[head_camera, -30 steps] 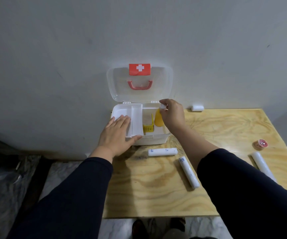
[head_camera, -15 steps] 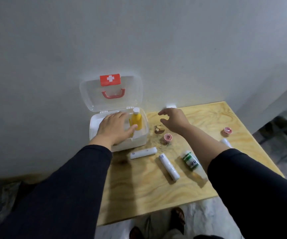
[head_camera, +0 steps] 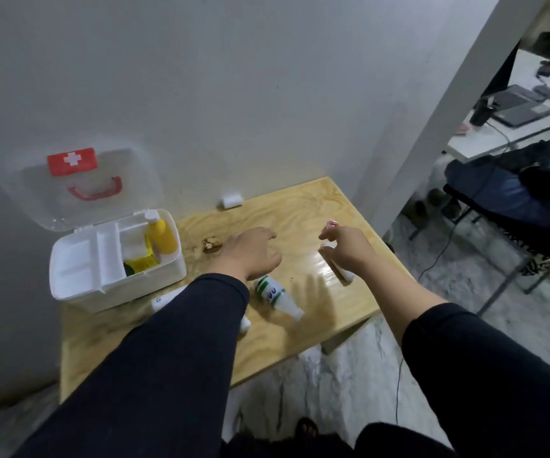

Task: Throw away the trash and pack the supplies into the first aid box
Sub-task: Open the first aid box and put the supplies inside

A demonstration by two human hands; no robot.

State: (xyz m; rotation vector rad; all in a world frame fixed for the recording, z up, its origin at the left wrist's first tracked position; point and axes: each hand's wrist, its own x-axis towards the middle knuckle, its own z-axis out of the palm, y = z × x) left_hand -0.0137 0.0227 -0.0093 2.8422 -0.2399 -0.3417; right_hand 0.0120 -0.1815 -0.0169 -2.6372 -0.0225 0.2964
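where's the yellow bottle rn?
Head view, left side: the yellow bottle stands upright in the back right corner of the open first aid box, beside a yellow packet and left of the left hand.

Office-like room: desk with laptop (head_camera: 520, 106) (cables trailing), plain walls.

Single view only: head-worn wide-angle camera, above near edge of light plywood tabletop (head_camera: 300, 206), facing forward and steeply down. Close range; both dark-sleeved forearms run from bottom edge up to hands mid-frame. Axis turned to right: open white plastic first aid box with red cross label (head_camera: 115, 259) sits left of centre, grey wall (head_camera: 234, 77) fills top, neighbouring room visible at right edge. Lens distortion bends edges. No second view, no overlap.
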